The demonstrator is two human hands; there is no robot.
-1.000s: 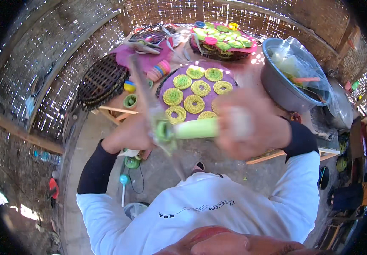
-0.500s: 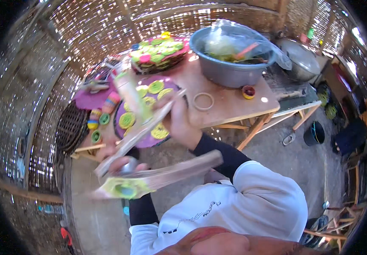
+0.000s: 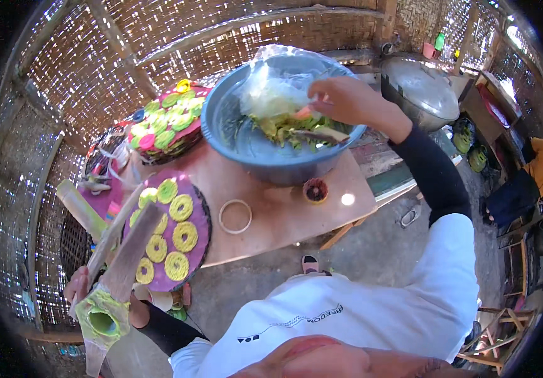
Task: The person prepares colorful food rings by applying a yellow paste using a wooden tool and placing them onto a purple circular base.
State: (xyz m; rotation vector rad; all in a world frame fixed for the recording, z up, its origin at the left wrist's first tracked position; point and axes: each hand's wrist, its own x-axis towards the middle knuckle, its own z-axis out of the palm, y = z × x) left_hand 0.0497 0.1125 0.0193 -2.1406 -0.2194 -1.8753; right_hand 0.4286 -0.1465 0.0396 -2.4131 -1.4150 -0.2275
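Note:
At the lower left my left hand (image 3: 81, 286) is closed around a wooden press (image 3: 134, 252). The press has long wooden arms, a pale tube-like plunger (image 3: 81, 208) and a hollow cup (image 3: 102, 321) smeared with light green dough. My right hand (image 3: 353, 104) reaches over a large blue basin (image 3: 221, 142), its fingers curled at the end of a pink-orange utensil (image 3: 303, 113). The utensil's lower end is hidden. Yellow-green dough (image 3: 268, 129) lies in the basin beside a crumpled clear plastic bag (image 3: 277, 91), with a flat wooden stick (image 3: 322, 134) across it.
A purple-covered round tray (image 3: 197, 255) bears yellow coiled noodle rings. Behind it stands another loaded basket (image 3: 164, 126). A pale ring (image 3: 235, 230) and a small dark-red-lined cup (image 3: 315, 190) rest on the wooden table (image 3: 277, 217). A lidded metal pot (image 3: 419, 88) is at the back right.
My right hand has left the press and moved up and right to the basin. The press has swung toward the lower left in my left hand. The view has shifted rightward.

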